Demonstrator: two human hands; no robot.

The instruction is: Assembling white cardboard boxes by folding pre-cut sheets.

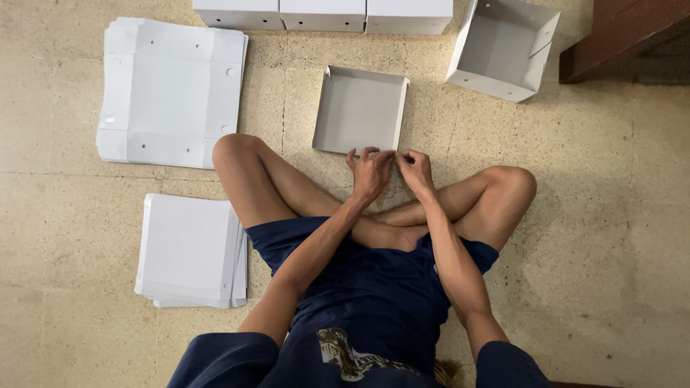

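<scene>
The shallow grey tray [358,109] lies on the floor [589,237], its near edge pinched by the left hand [371,172] and right hand [415,169], seemingly closed on it. Finished boxes [323,14] are lined up beyond; two stacks of flat sheets [169,90] remain unfolded.

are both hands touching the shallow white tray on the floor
Touching. The head view shows the left hand and right hand with fingertips pinched on the near edge of the shallow tray, no gap visible.
</scene>
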